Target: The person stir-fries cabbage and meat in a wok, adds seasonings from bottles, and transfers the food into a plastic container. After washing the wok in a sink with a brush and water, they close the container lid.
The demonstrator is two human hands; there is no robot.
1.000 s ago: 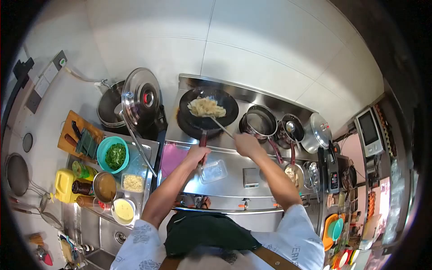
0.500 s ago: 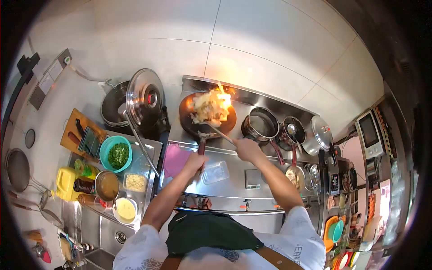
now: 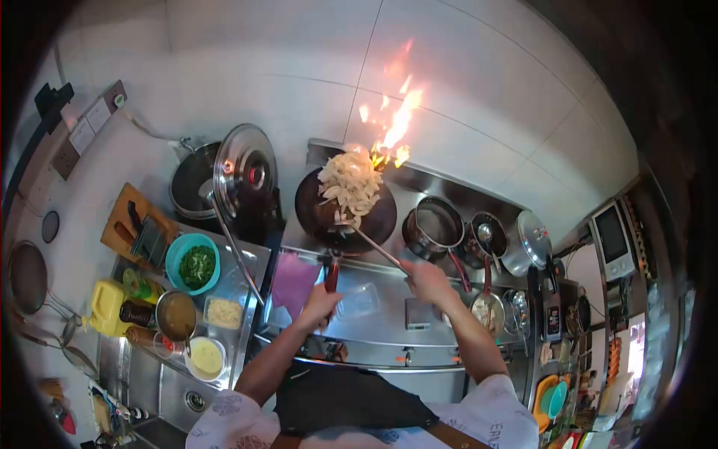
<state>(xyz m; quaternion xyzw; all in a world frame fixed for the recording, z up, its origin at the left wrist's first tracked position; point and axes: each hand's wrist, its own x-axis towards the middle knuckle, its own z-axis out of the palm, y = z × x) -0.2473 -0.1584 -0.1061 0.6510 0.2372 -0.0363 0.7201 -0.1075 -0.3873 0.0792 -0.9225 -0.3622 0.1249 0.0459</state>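
A dark wok [image 3: 310, 213] is at the back of the steel stove, and a heap of pale sliced food [image 3: 350, 179] rises above its far side. Tall orange flames [image 3: 396, 127] leap up beside the food. My left hand [image 3: 320, 305] is closed round the wok's dark red handle. Closed on the rear of a long utensil [image 3: 378, 248] is my right hand [image 3: 431, 283]; the utensil's far end reaches into the wok at the food. A clear plastic container [image 3: 359, 299] and a purple cloth [image 3: 294, 283] lie just in front of the wok.
Pots [image 3: 437, 223] with handles stand right of the wok, near a small scale [image 3: 419, 314]. At left are a large pot with a leaning lid [image 3: 245, 168], a turquoise bowl of chopped greens [image 3: 193, 262], a cutting board [image 3: 120, 217], bottles and a sink [image 3: 176, 393].
The flames have shot higher up the wall. The food is bunched higher at the wok's far side. Both my hands have come nearer to me, the right one also further right.
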